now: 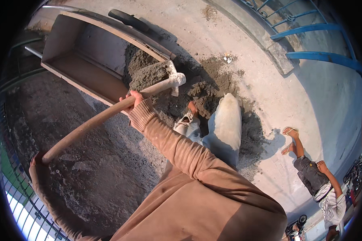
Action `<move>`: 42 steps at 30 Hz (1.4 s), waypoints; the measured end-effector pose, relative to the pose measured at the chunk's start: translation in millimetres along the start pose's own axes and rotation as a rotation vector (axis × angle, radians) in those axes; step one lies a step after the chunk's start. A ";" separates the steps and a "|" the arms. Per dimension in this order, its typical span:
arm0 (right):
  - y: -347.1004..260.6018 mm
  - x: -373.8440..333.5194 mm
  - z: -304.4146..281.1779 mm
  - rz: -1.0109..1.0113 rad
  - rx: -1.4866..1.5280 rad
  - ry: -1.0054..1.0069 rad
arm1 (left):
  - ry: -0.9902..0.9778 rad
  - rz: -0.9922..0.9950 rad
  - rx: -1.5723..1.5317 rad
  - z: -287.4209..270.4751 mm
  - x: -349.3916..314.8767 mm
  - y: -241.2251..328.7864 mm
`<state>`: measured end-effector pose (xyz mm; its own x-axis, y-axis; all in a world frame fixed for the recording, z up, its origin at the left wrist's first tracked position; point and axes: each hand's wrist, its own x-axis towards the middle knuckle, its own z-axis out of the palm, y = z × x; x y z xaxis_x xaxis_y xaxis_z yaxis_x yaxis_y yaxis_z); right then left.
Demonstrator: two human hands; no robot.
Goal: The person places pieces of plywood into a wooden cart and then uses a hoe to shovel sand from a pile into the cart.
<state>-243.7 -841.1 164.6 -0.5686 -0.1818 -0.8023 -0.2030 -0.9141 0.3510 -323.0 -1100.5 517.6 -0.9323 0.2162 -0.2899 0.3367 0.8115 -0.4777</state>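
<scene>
Both my hands are closed on a hoe with a long pale wooden handle. My left hand wraps the handle's far left end, with part of its fingers in shadow. Farther up, my right hand grips the shaft a short way below the crusted hoe head. Wet grey mortar lies heaped at the blade, over the right end of a brown box-shaped handcart. How much of that mortar rests on the blade and how much in the cart, I cannot tell.
More wet mortar is spread on the ground around my feet. A dark wheel shows beyond the cart. Blue metal bars stand at the upper right, by a low concrete ledge. Another person in sandals stands at the right.
</scene>
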 end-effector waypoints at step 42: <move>-483.5 -205.7 -572.6 -0.660 0.078 0.283 | -0.936 1.169 -0.575 125.6 -283.4 636.4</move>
<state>428.0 -569.3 -116.6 -0.0809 0.3029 -0.9496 -0.4954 -0.8389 -0.2254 172.1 -713.5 191.5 0.2661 0.6181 -0.7397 0.4794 0.5809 0.6578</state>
